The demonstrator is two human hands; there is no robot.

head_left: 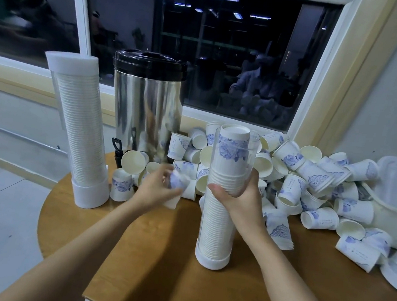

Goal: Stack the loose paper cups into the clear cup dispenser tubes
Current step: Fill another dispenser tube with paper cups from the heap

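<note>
While my right grip (pixel 234 195) is wrapping around the near tube (pixel 216 225) standing on the worktop (pixel 155 268), my left grip (pixel 154 189) is holding one loose cup (pixel 176 183), blurry, just beside it. I am seeing two tubes. The far tube (pixel 80 125) is looking full, with a white cap on. The near one is filling almost to the top, so I am guessing little room is left. One big pile of cups (pixel 312 177) is lying by the window, too many to count. One shiny urn (pixel 148 106) is standing behind.
</note>
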